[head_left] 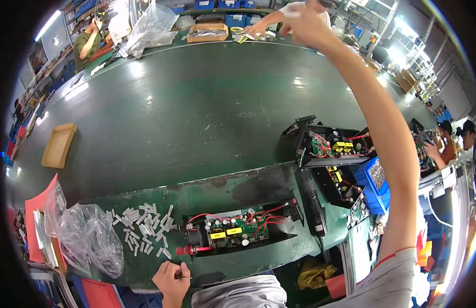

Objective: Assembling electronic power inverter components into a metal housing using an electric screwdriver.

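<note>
My left hand (171, 280) is closed at the table's near edge, with a small thin piece at its fingertips that I cannot make out. Just beyond it lies an open black casing (269, 238) holding a green circuit board (245, 220) with red wires and yellow-wrapped parts. To its left, small silver metal strips (145, 226) lie scattered. My right arm stretches far forward across the right side, above more open casings. At its end, my right hand (305, 25) is raised near the far table edge, its fingers smeared by motion.
Two more open casings (333, 161) are stacked at the right, beside a blue bin (376, 200) of small parts. A black electric screwdriver (316, 210) lies near them. Clear plastic bags (92, 236) and a cardboard tray (60, 145) are at left. Co-workers sit around the table.
</note>
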Available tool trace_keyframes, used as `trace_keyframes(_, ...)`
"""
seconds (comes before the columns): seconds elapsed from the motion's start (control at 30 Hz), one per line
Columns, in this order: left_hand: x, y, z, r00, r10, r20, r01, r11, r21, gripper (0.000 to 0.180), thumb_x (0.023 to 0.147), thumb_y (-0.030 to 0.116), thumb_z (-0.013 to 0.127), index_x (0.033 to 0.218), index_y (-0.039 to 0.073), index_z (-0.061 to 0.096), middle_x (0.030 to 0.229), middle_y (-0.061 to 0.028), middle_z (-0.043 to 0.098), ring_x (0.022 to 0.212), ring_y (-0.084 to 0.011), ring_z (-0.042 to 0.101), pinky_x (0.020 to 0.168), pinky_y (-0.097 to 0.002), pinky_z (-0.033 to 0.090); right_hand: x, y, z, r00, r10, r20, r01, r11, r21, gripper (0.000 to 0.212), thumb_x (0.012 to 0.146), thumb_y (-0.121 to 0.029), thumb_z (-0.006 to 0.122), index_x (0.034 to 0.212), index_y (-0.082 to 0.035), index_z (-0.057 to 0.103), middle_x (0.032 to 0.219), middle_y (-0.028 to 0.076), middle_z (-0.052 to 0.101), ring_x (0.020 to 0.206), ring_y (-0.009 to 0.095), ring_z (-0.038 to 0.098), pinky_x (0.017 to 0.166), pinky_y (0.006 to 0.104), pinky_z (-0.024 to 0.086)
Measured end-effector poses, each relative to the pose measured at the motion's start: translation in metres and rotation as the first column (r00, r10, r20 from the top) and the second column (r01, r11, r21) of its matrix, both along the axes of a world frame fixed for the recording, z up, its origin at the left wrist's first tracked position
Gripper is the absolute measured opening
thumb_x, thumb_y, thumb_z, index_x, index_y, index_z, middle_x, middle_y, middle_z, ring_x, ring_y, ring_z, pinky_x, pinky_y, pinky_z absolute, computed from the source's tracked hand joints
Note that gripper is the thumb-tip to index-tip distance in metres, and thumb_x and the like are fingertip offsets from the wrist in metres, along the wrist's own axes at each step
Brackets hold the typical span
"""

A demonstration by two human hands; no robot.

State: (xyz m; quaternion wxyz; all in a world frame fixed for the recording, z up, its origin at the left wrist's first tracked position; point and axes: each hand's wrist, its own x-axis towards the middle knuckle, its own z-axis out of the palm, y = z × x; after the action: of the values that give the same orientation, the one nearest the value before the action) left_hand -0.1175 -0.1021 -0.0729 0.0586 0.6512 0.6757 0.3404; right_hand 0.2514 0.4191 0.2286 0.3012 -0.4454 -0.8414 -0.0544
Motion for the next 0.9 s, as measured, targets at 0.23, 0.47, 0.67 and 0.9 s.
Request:
trace_keyframes(0.23,-0.009,-0.009,0.003,0.999,0.037,0.018,-0.037,0.999,-0.015,0.032,0.086,0.005,0.071,0.066,0.007,0.046,0.059,-0.0091,0.043,0.048,-0.0289,0.045,0.046,-0.0382,0.033,-0.063,-0.317,-0.124,0.935,0.349,0.059,-0.336,0.928,-0.162,0.05,0.084,-0.002,0.075,0.132,-0.001,0.059,0.074,0.01,0.07,0.061,0.025,0.068,0.054,0.035,0.052)
trace_keyframes(0.47,-0.02,-0.014,0.04,0.966,0.058,0.252,-0.036,0.995,-0.09,0.04,0.105,0.018,0.046,0.068,0.002,0.048,0.065,-0.0069,0.052,0.058,-0.0158,0.046,0.054,-0.0302,0.035,-0.015,-0.431,-0.165,0.996,-0.047,-0.078,0.003,0.872,-0.49,0.027,0.086,0.006,0.069,0.113,0.004,0.067,0.066,0.007,0.07,0.056,0.015,0.067,0.053,0.026,0.051)
trace_keyframes(0.67,-0.02,-0.012,0.067,0.966,-0.069,0.249,0.053,0.996,0.07,0.064,0.105,0.062,0.032,0.083,0.007,0.057,0.07,-0.0068,0.054,0.06,-0.0129,0.044,0.049,-0.0283,0.03,-0.014,-0.465,-0.212,0.946,-0.228,-0.23,0.052,0.809,-0.585,0.014,0.091,0.001,0.066,0.104,0.002,0.07,0.064,0.006,0.07,0.053,0.012,0.066,0.051,0.024,0.048)
trace_keyframes(0.9,0.034,0.019,0.083,0.583,-0.644,0.496,0.73,0.683,0.028,0.079,0.098,0.073,0.039,0.131,0.004,0.06,0.119,-0.0248,0.067,0.108,-0.0395,0.068,0.096,-0.0566,0.053,-0.066,-0.481,-0.236,0.828,0.351,-0.437,-0.535,0.729,-0.428,0.029,0.085,-0.014,0.074,0.113,-0.007,0.071,0.111,0.007,0.069,0.078,0.018,0.069,0.062,0.0313,0.058)
